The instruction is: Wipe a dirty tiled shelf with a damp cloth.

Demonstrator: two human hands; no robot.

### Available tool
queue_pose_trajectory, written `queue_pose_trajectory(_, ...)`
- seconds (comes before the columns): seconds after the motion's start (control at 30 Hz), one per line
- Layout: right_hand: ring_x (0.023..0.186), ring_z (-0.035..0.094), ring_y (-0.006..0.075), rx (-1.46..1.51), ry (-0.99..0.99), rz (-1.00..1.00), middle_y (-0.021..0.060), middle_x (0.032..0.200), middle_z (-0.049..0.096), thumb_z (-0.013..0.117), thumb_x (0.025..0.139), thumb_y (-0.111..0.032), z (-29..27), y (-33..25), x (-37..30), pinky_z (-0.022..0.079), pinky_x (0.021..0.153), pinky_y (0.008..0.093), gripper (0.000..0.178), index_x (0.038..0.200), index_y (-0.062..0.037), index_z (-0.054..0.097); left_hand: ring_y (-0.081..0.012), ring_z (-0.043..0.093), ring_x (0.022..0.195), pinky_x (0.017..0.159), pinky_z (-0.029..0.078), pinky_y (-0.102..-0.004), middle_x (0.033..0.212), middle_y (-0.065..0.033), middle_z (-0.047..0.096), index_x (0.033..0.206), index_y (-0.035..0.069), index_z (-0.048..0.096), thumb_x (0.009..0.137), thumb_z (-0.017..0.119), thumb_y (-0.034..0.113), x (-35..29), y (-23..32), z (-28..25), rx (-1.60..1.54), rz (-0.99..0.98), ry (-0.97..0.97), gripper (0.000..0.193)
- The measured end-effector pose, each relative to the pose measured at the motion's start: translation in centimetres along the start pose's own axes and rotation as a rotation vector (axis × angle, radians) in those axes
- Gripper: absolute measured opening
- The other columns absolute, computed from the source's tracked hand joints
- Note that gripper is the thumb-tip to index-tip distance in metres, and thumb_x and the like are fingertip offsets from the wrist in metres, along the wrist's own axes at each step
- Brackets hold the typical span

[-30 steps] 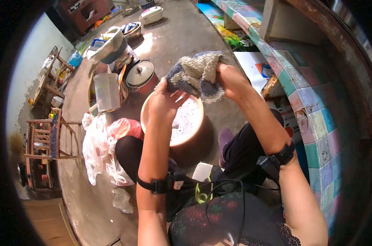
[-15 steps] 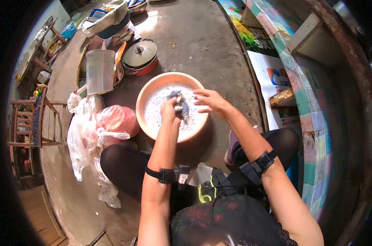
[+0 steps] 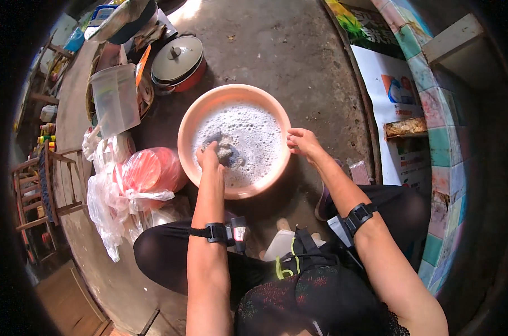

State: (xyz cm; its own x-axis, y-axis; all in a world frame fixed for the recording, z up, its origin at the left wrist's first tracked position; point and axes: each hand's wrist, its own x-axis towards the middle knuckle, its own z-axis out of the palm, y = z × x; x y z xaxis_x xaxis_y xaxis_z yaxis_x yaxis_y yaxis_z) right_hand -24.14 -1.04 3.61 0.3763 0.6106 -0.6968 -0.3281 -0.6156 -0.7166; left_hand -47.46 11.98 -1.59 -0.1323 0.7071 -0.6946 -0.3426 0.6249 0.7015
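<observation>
A round peach-coloured basin (image 3: 189, 115) full of foamy water (image 3: 251, 131) stands on the floor in front of me. On the left side of the basin, my left hand (image 3: 208, 157) is closed on a wet grey cloth (image 3: 227, 151), partly sunk in the suds; its exact kind does not show. My right hand (image 3: 303, 141) is at the basin's right rim, fingers bent over the edge, palm outside.
A lidded red pot (image 3: 178, 61) stands beyond the basin to the left. Nearer are a clear plastic container (image 3: 115, 98) and a red bundle in a plastic bag (image 3: 152, 169). A tiled ledge (image 3: 440, 148) with a wooden block (image 3: 405, 128) runs along the right.
My left hand has lowered the cloth into the foam and shifted left. My right hand has moved from above the water to the right rim, its fingers drawing in. The view has shifted slightly.
</observation>
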Motion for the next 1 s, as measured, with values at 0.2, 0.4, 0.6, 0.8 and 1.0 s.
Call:
queue_pose_trajectory(0.2, 0.077, 0.058, 0.013, 0.038, 0.039, 0.0, 0.0077, 0.097, 0.058, 0.049, 0.082, -0.002, -0.6, 0.5, 0.0, 0.05, 0.06, 0.0244, 0.031, 0.113, 0.0005, 0.05, -0.0227, 0.055, 0.085, 0.066, 0.05, -0.0378, 0.11, -0.011, 0.05, 0.128, 0.013, 0.031, 0.079, 0.055, 0.004, -2.9, 0.9, 0.6, 0.22, -0.145, -0.021, 0.055)
queue_pose_trajectory(0.4, 0.078, 0.058, 0.015, -0.036, 0.02, -0.001, 0.0087, 0.101, 0.058, 0.05, 0.082, -0.004, -0.4, 0.7, -0.4, 0.05, 0.06, 0.0252, 0.03, 0.111, -0.0005, 0.052, -0.0234, 0.049, 0.093, 0.061, 0.046, -0.0368, 0.118, -0.0121, 0.045, 0.127, 0.013, 0.034, 0.08, 0.053, 0.005, -3.5, 1.6, 0.7, 0.195, -0.087, 0.113, 0.052)
queue_pose_trajectory(0.6, 0.088, 0.056, 0.0195, -0.142, 0.159, -0.065, 0.0091, 0.104, 0.058, 0.054, 0.081, -0.014, -0.6, 2.2, -0.2, 0.047, 0.063, 0.031, 0.032, 0.112, -0.0049, 0.053, -0.0262, 0.049, 0.103, 0.083, 0.041, -0.0348, 0.114, -0.0179, 0.05, 0.115, -0.002, 0.048, 0.073, 0.056, 0.007, 0.2, 2.2, -3.0, 0.337, 0.399, 0.271, 0.044)
queue_pose_trajectory(0.8, 0.093, 0.055, 0.0197, 0.051, 0.23, -0.067, 0.0127, 0.106, 0.057, 0.051, 0.083, -0.013, 1.3, 3.6, 0.9, 0.044, 0.079, 0.0306, 0.034, 0.113, 0.003, 0.05, -0.0316, 0.051, 0.099, 0.088, 0.038, -0.0388, 0.103, -0.0227, 0.053, 0.116, -0.004, 0.047, 0.075, 0.057, 0.012, 1.3, 3.1, -6.9, 0.5, 0.393, 0.513, 0.045)
queue_pose_trajectory(1.0, 0.085, 0.058, 0.0204, 0.323, -0.096, 0.113, 0.0123, 0.101, 0.057, 0.06, 0.076, -0.003, 2.3, 6.2, 0.6, 0.05, 0.062, 0.032, 0.045, 0.117, -0.0033, 0.042, -0.0259, 0.057, 0.085, 0.069, 0.051, -0.0386, 0.099, -0.0158, 0.055, 0.111, -0.004, 0.046, 0.077, 0.056, 0.008, -0.2, -0.5, -9.1, 0.253, 0.338, 0.426, 0.038)
